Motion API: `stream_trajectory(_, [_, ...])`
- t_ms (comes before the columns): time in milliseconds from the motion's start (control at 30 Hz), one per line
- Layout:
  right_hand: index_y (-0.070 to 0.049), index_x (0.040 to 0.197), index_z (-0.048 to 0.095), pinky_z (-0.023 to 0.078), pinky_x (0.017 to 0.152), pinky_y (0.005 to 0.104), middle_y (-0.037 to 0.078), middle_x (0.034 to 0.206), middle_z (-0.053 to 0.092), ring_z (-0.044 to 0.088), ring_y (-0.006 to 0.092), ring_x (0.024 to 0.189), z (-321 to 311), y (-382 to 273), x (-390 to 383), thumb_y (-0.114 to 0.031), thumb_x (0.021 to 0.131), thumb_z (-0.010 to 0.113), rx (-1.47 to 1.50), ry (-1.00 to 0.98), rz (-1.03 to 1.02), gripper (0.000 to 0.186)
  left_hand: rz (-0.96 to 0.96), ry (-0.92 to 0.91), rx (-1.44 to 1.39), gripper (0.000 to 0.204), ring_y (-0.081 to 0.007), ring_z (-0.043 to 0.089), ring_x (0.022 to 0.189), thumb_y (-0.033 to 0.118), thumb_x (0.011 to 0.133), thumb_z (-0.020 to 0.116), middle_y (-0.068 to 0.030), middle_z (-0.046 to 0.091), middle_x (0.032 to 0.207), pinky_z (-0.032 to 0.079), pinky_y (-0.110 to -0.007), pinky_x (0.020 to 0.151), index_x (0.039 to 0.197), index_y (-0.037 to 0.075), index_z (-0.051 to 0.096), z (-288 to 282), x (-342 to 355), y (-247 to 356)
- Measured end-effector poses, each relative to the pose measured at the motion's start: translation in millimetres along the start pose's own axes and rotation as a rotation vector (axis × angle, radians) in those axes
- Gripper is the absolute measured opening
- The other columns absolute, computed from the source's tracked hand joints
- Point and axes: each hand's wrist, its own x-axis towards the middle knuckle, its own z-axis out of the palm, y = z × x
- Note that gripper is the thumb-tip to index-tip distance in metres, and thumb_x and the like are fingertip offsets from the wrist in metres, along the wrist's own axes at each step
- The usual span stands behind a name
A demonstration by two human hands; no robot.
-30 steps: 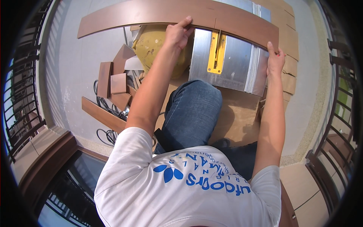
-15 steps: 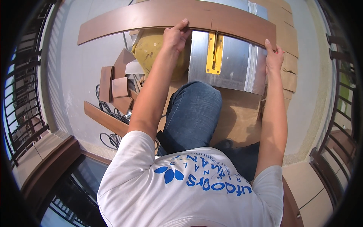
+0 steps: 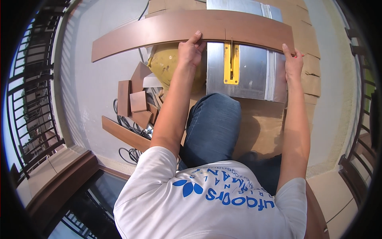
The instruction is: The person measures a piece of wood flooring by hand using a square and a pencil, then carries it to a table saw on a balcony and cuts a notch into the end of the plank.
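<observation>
A grey floor [image 3: 91,91] spreads under everything, ringed by a dark railing [image 3: 28,99] on the left. On it sits a table saw [image 3: 246,75] with a bare metal top, and across the far part of that top lies a long brown plank [image 3: 159,30], running well past the saw to the left and ending just past its right edge. A thin cut shows in the plank right above the yellow insert [image 3: 231,65], in line with the blade slot. The person kneels in front of the saw, one knee in blue jeans [image 3: 213,127] drawn up below the table. Left of the knee lie brown offcuts [image 3: 133,103], flat squares and one longer strip, with black cable [image 3: 127,123] looped among them and a yellow housing [image 3: 167,65] just beside the saw. The left hand [image 3: 191,49] rests on the near edge of the plank left of the cut, fingers curled and pressing on the board, thumb up on its face. The right hand [image 3: 293,61] holds the plank's right end, fingers stretched flat along the edge.
</observation>
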Motion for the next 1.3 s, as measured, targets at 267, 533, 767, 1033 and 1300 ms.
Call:
stream_trajectory(267, [0.008,0.124,0.057,0.048,0.093,0.0305,0.014,0.114,0.067,0.062,0.0188,0.103,-1.5,4.4,-2.0,-0.042,0.082,0.083,-0.043,0.004,-0.026,0.07,0.01,0.023,-0.005,0.015,-0.0264,0.066,0.101,0.002,0.094,0.064,-0.012,0.066,0.103,0.055,-0.044,0.097,0.107,-0.004,0.06,-1.9,-4.9,-0.7])
stream_trajectory(533, [0.006,0.12,0.061,0.048,0.091,0.0297,0.012,0.111,0.068,0.062,0.0176,0.099,-5.3,7.6,-7.1,-0.04,0.083,0.082,-0.016,-0.018,-0.043,0.063,0.001,0.003,-0.007,0.017,-0.0248,0.067,0.097,0.003,0.093,0.066,-0.0111,0.067,0.103,0.057,-0.043,0.095,0.108,-0.003,0.061,-5.4,-10.5,-2.4])
stream_trajectory(767, [0.007,0.123,0.059,0.048,0.092,0.0294,0.012,0.112,0.068,0.062,0.0168,0.101,-5.4,2.9,-15.5,-0.038,0.082,0.084,0.003,0.008,-0.024,0.065,0.0,-0.005,0.002,0.017,-0.0236,0.068,0.095,0.004,0.093,0.067,-0.0106,0.069,0.101,0.058,-0.043,0.09,0.109,-0.002,0.062,-7.8,-16.5,-2.1])
stream_trajectory(1033, [0.007,0.127,0.057,0.046,0.093,0.0275,0.011,0.115,0.066,0.06,0.0145,0.103,-5.4,-2.0,-23.7,-0.035,0.085,0.083,0.018,0.024,0.016,0.065,-0.01,-0.029,-0.012,0.018,-0.0246,0.068,0.097,0.003,0.094,0.065,-0.0118,0.069,0.104,0.057,-0.042,0.093,0.11,-0.002,0.061,-7.8,-17.9,-2.5])
stream_trajectory(1300, [0.007,0.126,0.058,0.047,0.09,0.0258,0.01,0.112,0.067,0.06,0.0129,0.101,-6.7,8.7,-20.6,-0.031,0.087,0.081,0.062,0.008,-0.001,0.06,-0.01,-0.027,0.01,0.019,-0.0262,0.068,0.1,0.002,0.094,0.064,-0.0125,0.068,0.106,0.057,-0.043,0.094,0.112,-0.003,0.06,-9.6,-18.9,-2.1])
